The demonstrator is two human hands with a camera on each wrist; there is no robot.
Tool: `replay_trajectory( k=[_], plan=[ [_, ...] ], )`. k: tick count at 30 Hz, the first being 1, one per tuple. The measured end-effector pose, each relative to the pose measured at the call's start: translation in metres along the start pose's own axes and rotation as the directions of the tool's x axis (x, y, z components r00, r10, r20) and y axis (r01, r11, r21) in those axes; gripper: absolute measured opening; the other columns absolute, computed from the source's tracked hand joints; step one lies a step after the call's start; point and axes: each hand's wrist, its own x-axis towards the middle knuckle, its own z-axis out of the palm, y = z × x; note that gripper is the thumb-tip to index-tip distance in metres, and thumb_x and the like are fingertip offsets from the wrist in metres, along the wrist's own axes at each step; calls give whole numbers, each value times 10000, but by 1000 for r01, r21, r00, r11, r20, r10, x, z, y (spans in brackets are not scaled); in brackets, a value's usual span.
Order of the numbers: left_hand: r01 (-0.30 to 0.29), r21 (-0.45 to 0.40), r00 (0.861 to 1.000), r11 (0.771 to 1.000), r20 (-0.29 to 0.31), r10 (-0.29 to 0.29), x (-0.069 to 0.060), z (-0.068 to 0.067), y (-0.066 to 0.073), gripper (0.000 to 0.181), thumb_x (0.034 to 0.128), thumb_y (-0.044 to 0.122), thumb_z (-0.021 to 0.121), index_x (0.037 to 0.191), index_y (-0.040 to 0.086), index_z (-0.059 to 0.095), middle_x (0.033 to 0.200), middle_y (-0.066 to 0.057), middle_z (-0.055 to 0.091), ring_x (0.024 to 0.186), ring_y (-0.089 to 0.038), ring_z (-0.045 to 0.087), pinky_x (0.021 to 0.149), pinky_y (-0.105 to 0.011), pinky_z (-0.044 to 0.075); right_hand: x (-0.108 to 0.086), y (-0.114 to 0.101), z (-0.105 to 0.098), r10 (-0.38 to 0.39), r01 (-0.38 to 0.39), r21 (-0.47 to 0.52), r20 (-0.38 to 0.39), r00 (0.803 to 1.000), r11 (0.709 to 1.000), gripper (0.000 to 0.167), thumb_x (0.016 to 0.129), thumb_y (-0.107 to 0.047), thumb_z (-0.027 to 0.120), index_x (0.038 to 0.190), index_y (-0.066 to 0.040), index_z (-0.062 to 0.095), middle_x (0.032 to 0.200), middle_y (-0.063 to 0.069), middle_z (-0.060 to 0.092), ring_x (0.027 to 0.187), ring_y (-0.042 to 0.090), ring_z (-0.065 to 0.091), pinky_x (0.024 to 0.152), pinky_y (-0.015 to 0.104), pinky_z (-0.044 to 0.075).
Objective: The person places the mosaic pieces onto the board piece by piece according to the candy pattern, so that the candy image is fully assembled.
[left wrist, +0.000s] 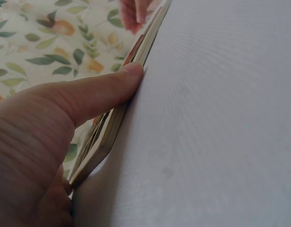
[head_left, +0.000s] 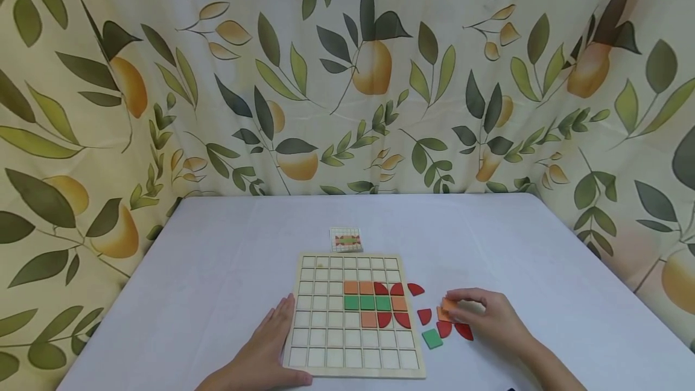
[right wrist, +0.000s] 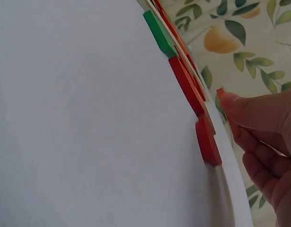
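A pale wooden grid board [head_left: 326,338] lies on the table, with orange and green squares and red quarter-circle tiles in its right half. My left hand [head_left: 260,343] rests at its lower left corner, straight fingers along the left side, thumb [left wrist: 105,92] against the near edge. Right of the board, my right hand [head_left: 496,318] pinches an orange square tile [right wrist: 220,92] between thumb and fingertips, just above the table. Under and around it lie another orange tile [head_left: 442,314], several red quarter-circle tiles [head_left: 425,317] and a green square tile [head_left: 432,338].
A small pattern card [head_left: 345,232] showing a red, orange and green design on a grid lies behind the board's far edge. White cloth [head_left: 228,258] covers the table. A leaf-and-fruit patterned curtain [head_left: 336,119] hangs around its back and sides.
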Motion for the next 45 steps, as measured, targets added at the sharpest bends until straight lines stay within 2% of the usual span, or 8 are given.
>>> replay_trajectory(
  k=[9,17,23,28,32,36,42,45],
  plan=[
    [-4,5,1000,1000,14,4,2,3,0,1323,572,727,664,1457,-13,17,1521,-130,47,1383,-259,13,977,-87,-139,2,-18,13,-86,86,29,-9,996,996,314,742,-266,768,1020,-136,705,979,-82,664,981,169,580,811,329,504],
    [-22,16,1000,1000,7,22,2,2,1,1317,581,729,659,1452,-31,27,1517,-146,62,1381,-278,30,984,-93,-138,6,-30,29,-197,198,60,-16,980,978,242,761,-197,757,997,-170,710,968,-92,664,953,140,596,813,349,506],
    [0,-1,1000,1000,9,0,2,2,0,1326,568,725,667,1455,-20,22,1519,-140,55,1382,-269,21,982,-93,-139,10,-37,36,-236,232,104,28,971,967,261,767,-230,750,1010,-147,703,992,-64,658,948,127,592,783,396,516],
    [17,-36,1000,999,8,-17,1,3,-1,1332,559,712,681,1455,-19,20,1519,-142,32,1383,-264,-1,967,-87,-149,13,-52,44,-258,240,185,81,963,953,272,777,-228,740,1027,-130,697,1010,-29,662,962,157,590,743,315,528],
    [13,-26,1000,1000,2,-13,1,3,-2,1333,558,720,676,1455,-20,24,1519,-139,38,1383,-261,5,959,-76,-151,15,-56,54,-309,286,227,73,948,931,255,778,-224,741,1010,-127,702,968,-58,668,939,127,578,644,268,535],
    [32,-30,999,999,12,-32,2,4,-1,1336,552,725,673,1460,-1,14,1523,-124,34,1384,-249,-2,1006,-133,-130,17,-58,62,-394,380,222,21,919,898,229,774,-209,747,983,-126,707,919,-68,667,838,108,569,566,260,505],
    [47,-26,999,999,19,-46,2,3,0,1337,551,725,675,1462,6,11,1525,-116,32,1385,-243,-6,1086,-443,27,22,-65,73,-487,479,192,-4,873,857,227,777,-205,737,985,-119,704,901,-83,673,839,93,605,733,280,507],
    [43,-26,999,999,15,-42,2,2,-1,1340,548,722,679,1462,3,13,1525,-113,29,1385,-240,-8,1083,-441,29,24,-71,78,-510,496,212,12,860,842,238,788,-208,727,996,-96,703,903,-77,680,847,100,614,748,313,513]
  ],
)
